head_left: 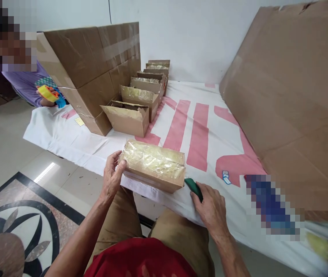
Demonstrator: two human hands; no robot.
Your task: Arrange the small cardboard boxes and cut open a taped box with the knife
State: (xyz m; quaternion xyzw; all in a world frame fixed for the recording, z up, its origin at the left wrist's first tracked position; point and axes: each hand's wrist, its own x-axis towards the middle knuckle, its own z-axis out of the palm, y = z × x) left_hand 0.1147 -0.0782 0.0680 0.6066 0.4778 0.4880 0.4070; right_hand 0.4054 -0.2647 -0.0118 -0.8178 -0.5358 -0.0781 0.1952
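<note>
Head view: your left hand (112, 175) grips the left end of a small cardboard box (153, 166), thumb on top, fingers curled round the end, so it's clamped on the box. Box is brown, low & oblong, top sealed w/ glossy, wrinkled clear tape that looks yellowish; it sits at the near edge of the table (198, 127), on a white cloth w/ pink stripes, right in front of you. Your right hand (210, 206) is closed round a dark green tool (194, 187) whose tip touches the box's right end. Behind, a row of similar boxes (141, 100) runs beside a big carton (91, 73). Another person's hand (46, 100), far left, holds a colourful item.
</note>
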